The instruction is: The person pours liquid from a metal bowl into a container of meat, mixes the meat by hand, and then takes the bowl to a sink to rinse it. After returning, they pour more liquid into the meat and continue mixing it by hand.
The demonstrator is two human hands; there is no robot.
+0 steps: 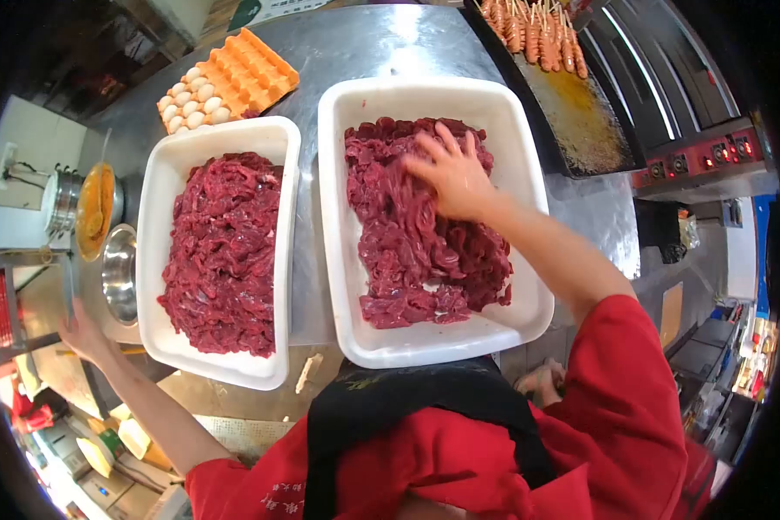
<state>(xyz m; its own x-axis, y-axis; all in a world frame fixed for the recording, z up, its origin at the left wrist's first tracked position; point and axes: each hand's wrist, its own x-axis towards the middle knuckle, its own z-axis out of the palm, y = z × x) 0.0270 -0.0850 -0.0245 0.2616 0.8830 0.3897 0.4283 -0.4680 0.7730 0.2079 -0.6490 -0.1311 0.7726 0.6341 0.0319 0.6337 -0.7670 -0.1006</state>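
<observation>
Meat [425, 251], raw and sliced, fills the white tray [511, 113] straight in front of me. My right hand [452, 176] lies flat on top of it, fingers spread. My left hand [83, 334] is stretched far out to the side near a steel bowl [120, 273]; I cannot tell whether its fingers grip anything. A second tray [160, 165], also heaped, sits just beside the first.
</observation>
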